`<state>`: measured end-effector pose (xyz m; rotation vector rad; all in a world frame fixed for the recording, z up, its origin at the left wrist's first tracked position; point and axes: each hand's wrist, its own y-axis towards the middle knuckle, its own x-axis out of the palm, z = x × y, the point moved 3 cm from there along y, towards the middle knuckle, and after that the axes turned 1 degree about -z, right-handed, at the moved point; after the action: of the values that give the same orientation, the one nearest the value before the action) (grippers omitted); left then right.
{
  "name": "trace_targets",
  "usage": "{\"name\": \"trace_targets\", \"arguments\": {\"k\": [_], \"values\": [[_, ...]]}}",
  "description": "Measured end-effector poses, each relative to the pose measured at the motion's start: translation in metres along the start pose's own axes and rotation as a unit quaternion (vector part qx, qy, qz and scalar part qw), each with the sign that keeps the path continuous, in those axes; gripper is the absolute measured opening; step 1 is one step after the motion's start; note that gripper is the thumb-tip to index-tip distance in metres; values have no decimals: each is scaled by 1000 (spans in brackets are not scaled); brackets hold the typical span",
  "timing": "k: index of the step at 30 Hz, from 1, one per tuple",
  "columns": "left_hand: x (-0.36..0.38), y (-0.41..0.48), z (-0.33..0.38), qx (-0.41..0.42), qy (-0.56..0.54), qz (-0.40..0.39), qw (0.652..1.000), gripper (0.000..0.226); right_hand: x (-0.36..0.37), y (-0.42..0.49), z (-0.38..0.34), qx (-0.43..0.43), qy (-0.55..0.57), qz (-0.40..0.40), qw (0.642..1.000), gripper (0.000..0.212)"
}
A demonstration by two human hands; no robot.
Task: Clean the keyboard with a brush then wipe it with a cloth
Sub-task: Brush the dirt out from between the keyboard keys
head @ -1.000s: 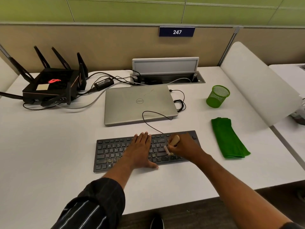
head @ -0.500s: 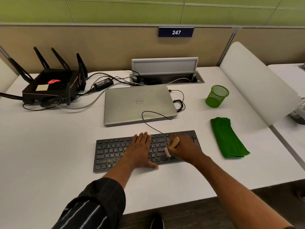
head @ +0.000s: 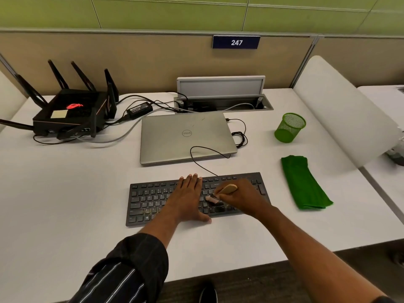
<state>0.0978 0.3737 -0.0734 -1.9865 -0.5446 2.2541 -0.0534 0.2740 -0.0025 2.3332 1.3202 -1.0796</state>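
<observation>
**Brushing under way, wiping to come**

At far left on the counter [head: 65, 193], a black router [head: 72, 114] with its cables, well apart from the work. Near the front edge, the black keyboard [head: 148, 200], and behind it a closed laptop [head: 185, 136]. Presses flat on the middle keys with the left hand [head: 188, 197], fingers straight and together, holding nothing, probably to keep the board from sliding. Just beside it, grips the wooden handle of the brush [head: 227, 190] in the right hand [head: 244, 200], fingers curled round it, bristles down on the keys right of centre, tilted to reach between them. Further right, a green mesh cup [head: 289, 127] at the back and the folded green cloth [head: 303, 182], lying untouched near the keyboard's right end, seemingly parked within reach for the wipe
</observation>
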Motion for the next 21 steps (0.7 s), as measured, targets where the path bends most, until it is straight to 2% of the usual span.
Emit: {"name": "trace_targets", "arguments": {"k": [5,10,13,16,21], "values": [[1,-2,-1,-1,5,3,1000,137,1,2,2,-2,-31,-22,999,6],[1,-1,-4,6,-1,6,1000,136,0,6,-6,-21,-23,-9,999,9],[1,-1,-5,8,-6,6,1000,137,8,5,-6,-48,-41,-48,997,13],[1,-1,-5,7,-8,8,1000,137,9,9,-5,-44,-62,-70,995,8],[2,0,-6,5,-17,15,1000,139,10,15,-9,14,-10,25,1000,4]]}}
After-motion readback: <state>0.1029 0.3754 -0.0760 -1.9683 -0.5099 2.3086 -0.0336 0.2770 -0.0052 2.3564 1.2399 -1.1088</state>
